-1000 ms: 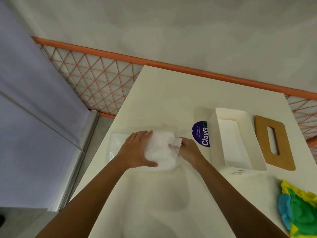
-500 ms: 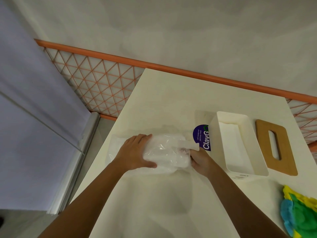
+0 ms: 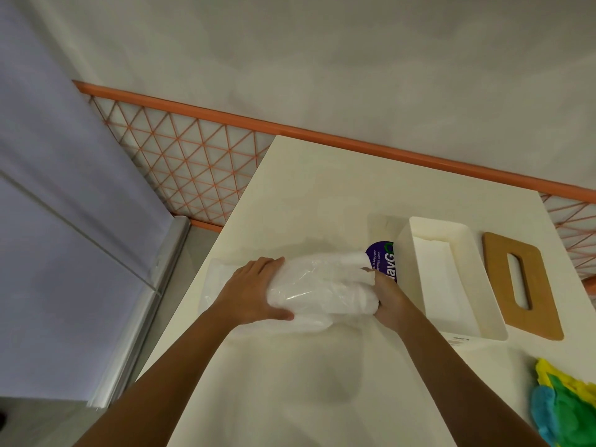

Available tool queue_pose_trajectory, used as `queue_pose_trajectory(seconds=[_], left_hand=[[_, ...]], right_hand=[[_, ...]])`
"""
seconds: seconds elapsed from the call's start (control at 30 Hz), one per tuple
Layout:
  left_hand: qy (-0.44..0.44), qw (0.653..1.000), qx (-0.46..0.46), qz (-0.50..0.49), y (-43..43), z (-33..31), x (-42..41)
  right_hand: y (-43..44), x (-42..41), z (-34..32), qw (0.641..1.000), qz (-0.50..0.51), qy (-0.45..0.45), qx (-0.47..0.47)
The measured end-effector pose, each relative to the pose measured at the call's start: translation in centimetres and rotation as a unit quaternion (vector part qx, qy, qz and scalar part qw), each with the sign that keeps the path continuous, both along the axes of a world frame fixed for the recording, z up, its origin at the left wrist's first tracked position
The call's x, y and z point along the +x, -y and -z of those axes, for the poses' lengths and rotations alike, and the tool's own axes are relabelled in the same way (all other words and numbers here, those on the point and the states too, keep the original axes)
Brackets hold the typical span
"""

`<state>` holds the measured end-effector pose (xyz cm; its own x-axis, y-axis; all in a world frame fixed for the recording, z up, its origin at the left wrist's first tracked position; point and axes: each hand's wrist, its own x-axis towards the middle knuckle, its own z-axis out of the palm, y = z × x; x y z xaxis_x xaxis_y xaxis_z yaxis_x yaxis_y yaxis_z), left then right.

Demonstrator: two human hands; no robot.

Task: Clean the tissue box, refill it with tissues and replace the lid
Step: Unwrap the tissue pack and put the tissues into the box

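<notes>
A: Where's the tissue pack [image 3: 322, 291] sitting relative to the box?

B: On the white table [image 3: 300, 195], held between both hands, just to the left of the open tissue box [image 3: 451, 275]. The box's long axis runs away from the person, near to far, while the pack lies crosswise, left to right — so it looks to me like it needs a turn before it can drop in.

A: Which hand is closer to the box?

B: The right hand [image 3: 387, 298]. It's at the pack's right end, almost beside the box's left wall, with a purple sticker [image 3: 385, 259] on the table peeking out between them. The left hand [image 3: 254, 291] is on the far side of the pack, well apart from the box.

A: And the grips?

B: Left hand is spread over the pack's left end, fingers draped across the top and thumb tucked along the near edge, pressing it down. Right hand is curled closed around the bunched plastic wrapper at the right end — whether it's tearing or just pinching, I can't tell.

A: Box state?

B: Empty inside, as far as I can see. The wooden lid [image 3: 519, 282] with its slot lies flat to the box's right, not touching it, and a colourful cloth [image 3: 567, 411] sits at the near right corner
</notes>
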<state>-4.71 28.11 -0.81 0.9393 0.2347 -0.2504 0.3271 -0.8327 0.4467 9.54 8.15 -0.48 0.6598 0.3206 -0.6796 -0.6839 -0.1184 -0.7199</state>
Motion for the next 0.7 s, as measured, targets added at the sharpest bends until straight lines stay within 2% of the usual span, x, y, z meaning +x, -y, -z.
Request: queue_pose_trajectory(seconds=[0.1, 0.2, 0.37, 0.57, 0.7], left_hand=[[0.002, 1.000, -0.001, -0.001, 0.0, 0.1, 0.0], [0.001, 1.000, -0.002, -0.001, 0.1, 0.0, 0.0], [0.000, 1.000, -0.007, -0.007, 0.1, -0.2, 0.0], [-0.054, 0.998, -0.019, 0.017, 0.0, -1.2, 0.3], [-0.031, 0.999, -0.016, -0.014, 0.6, -2.5, 0.8]], right_hand=[[0.5, -0.7, -0.3, 0.997, -0.083, 0.000, 0.004], [0.5, -0.4, -0.5, 0.992, -0.120, 0.035, 0.000], [0.8, 0.5, -2.5, 0.983, -0.121, 0.123, -0.065], [3.7, 2.0, -5.4, 0.971, -0.105, 0.199, -0.084], [5.9, 2.9, -7.8, 0.964, -0.081, 0.236, -0.086]])
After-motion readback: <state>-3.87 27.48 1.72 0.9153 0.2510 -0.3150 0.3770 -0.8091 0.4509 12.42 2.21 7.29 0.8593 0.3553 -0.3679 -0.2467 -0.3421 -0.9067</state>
